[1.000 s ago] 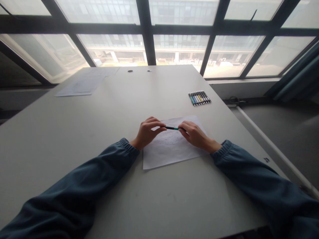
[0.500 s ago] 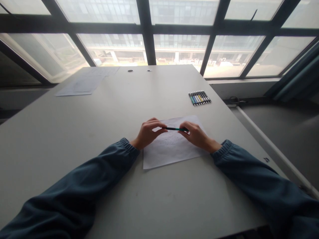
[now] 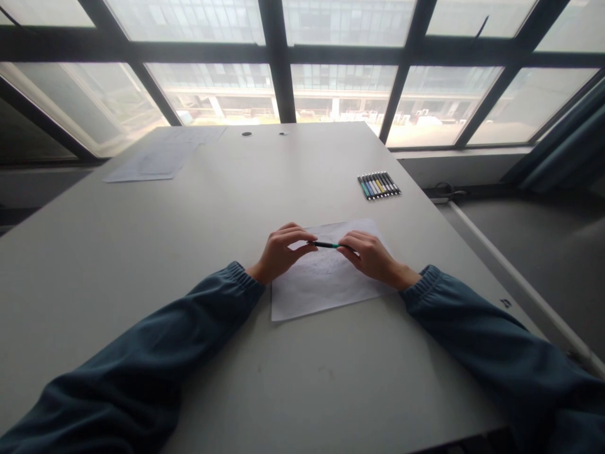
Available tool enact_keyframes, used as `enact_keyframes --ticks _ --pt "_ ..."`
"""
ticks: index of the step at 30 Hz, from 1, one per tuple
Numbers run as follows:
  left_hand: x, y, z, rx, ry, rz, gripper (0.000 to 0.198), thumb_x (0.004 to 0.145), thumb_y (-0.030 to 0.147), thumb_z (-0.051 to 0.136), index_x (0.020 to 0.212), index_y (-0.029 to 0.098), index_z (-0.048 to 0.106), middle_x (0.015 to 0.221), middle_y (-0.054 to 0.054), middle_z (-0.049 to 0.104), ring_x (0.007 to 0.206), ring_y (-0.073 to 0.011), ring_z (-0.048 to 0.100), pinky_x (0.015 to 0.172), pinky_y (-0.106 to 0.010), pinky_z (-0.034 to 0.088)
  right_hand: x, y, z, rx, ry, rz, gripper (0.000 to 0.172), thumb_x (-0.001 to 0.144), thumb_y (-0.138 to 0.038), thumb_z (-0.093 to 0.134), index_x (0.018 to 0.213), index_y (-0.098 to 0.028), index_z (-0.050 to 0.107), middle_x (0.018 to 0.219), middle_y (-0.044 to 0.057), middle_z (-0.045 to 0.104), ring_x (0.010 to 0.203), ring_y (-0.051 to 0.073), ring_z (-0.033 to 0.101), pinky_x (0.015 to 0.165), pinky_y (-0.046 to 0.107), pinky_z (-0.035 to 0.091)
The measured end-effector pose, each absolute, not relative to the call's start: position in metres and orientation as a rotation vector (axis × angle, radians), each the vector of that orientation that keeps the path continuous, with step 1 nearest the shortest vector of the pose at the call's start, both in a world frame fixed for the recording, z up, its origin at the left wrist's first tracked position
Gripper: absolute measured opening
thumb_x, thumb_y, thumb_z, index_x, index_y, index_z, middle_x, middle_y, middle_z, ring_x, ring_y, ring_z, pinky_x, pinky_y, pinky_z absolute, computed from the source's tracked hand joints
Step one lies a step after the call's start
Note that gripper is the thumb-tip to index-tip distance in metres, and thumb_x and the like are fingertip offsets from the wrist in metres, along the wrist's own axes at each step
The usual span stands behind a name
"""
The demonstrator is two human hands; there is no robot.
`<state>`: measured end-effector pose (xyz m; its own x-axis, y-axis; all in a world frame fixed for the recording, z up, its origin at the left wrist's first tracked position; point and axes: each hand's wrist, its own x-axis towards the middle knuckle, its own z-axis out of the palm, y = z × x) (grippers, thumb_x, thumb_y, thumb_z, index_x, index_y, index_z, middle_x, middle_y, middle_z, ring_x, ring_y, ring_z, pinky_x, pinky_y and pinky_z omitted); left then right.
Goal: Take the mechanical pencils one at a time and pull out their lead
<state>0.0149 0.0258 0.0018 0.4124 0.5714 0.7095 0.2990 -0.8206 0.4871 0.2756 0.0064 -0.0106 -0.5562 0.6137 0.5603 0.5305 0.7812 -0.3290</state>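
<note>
A slim pen, black toward the left and teal toward the right, is held level between my two hands. My left hand pinches its left end between thumb and fingers. Its right end is covered by the closed fingers of my right hand. Below both hands lies a white sheet of paper with faint marks on it, tilted a little on the table. The pen's far right tip is hidden in my right hand.
A row of several pens lies side by side on the white table, beyond my right hand. More paper sheets lie at the far left. Two round holes sit near the far edge, and windows stand behind.
My right hand has slid slightly left along the pen, so less of the teal part shows. My left hand stays in place.
</note>
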Motion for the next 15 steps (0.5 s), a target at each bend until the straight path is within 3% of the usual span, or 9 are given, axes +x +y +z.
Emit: enact_keyframes --ticks 5,9,11,13,15 --pt "0.0152 0.0247 0.0031 2.400 0.793 1.331 0.018 0.085 0.032 0.078 0.099 0.021 0.075 0.089 -0.006 0.075 0.083 -0.0172 0.067 0.075 -0.031 0.056 0.2745 0.0058 -0.0099 -0.868 -2.294 0.168 0.020 0.103 -0.032 0.050 0.095 -0.020 0.065 0.090 0.007 0.069 0.083 0.021 0.063 0.078 0.033 0.047" --pt "0.0148 0.0243 0.0029 2.399 0.823 1.294 0.038 0.083 0.039 0.080 0.114 0.021 0.070 0.099 -0.008 0.073 0.088 -0.0178 0.066 0.073 -0.030 0.054 0.2741 0.0061 -0.0098 -0.879 -2.289 0.136 0.020 0.103 -0.032 0.051 0.094 -0.020 0.065 0.090 0.007 0.070 0.083 0.020 0.063 0.079 0.033 0.047" --pt "0.0141 0.0250 0.0013 2.357 0.892 1.292 0.038 0.087 0.042 0.075 0.117 0.020 0.067 0.099 -0.007 0.072 0.087 -0.0171 0.065 0.073 -0.029 0.052 0.2741 0.0063 -0.0096 -0.885 -2.282 0.121 0.020 0.102 -0.032 0.052 0.093 -0.020 0.065 0.089 0.007 0.070 0.083 0.020 0.063 0.078 0.033 0.047" --pt "0.0129 0.0261 -0.0010 2.312 0.995 1.288 0.029 0.095 0.044 0.063 0.109 0.019 0.066 0.091 -0.005 0.070 0.081 -0.0155 0.063 0.071 -0.027 0.049 0.2741 0.0062 -0.0095 -0.886 -2.278 0.111 0.020 0.102 -0.032 0.053 0.093 -0.020 0.065 0.089 0.007 0.070 0.082 0.020 0.062 0.078 0.033 0.047" --pt "0.0115 0.0272 -0.0030 2.296 1.073 1.242 0.037 0.102 0.047 0.048 0.090 0.017 0.066 0.078 -0.003 0.065 0.072 -0.0141 0.059 0.067 -0.026 0.045 0.2741 0.0062 -0.0096 -0.882 -2.278 0.103 0.019 0.102 -0.031 0.053 0.093 -0.019 0.065 0.088 0.007 0.070 0.082 0.020 0.062 0.078 0.032 0.046"
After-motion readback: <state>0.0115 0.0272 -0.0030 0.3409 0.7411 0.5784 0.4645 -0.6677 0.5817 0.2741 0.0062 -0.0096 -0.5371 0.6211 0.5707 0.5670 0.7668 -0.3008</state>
